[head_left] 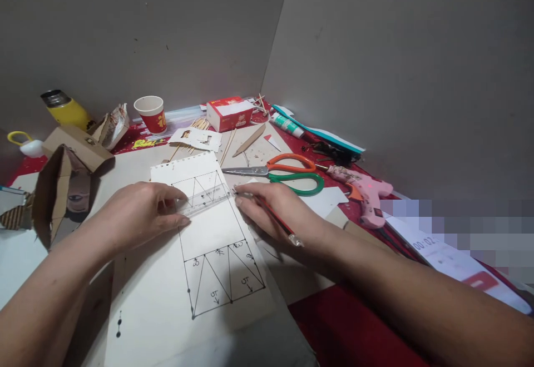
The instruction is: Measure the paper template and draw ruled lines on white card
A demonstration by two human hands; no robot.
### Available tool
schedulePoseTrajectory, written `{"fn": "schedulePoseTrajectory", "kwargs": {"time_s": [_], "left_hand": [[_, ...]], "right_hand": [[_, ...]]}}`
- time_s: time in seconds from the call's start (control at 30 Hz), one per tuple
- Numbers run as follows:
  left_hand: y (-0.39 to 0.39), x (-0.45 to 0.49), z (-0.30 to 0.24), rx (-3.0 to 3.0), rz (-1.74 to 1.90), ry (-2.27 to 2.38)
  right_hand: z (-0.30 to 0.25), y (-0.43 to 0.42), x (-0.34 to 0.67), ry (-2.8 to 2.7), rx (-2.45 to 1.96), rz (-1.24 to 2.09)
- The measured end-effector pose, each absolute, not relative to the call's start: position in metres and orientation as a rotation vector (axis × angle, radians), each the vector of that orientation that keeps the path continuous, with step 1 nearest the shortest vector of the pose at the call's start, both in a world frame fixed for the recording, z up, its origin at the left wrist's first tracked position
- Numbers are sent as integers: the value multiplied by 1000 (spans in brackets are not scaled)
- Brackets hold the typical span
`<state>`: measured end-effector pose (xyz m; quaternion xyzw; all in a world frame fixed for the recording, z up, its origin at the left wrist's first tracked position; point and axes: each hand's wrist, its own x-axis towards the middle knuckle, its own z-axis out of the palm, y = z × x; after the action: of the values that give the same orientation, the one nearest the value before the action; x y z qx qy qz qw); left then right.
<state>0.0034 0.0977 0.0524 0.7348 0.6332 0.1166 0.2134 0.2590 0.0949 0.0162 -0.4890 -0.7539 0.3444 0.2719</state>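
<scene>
Your work surface is a red tabletop, backed by grey walls meeting in a corner. The drawn paper sheet lies directly before you. Your left hand grips the left end of the transparent ruler, flat across the sheet; your right hand grasps the pencil. Scissors and a pink glue gun bound the right hand's far side; folded cardboard bounds the left. Bare red surface extends between the sheet's right edge and your right forearm.
</scene>
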Motion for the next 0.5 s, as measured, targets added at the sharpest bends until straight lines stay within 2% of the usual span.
{"fn": "schedulePoseTrajectory", "kwargs": {"time_s": [0.07,0.17,0.5], "left_hand": [[98,4,50,2171,105,1770],[99,5,47,2263,-12,1785],[100,8,43,2409,-148,1758]], "right_hand": [[10,99,261,-2016,-1388,748],[2,103,262,-2029,-1388,584],[-3,104,264,-2319,-976,381]]}}
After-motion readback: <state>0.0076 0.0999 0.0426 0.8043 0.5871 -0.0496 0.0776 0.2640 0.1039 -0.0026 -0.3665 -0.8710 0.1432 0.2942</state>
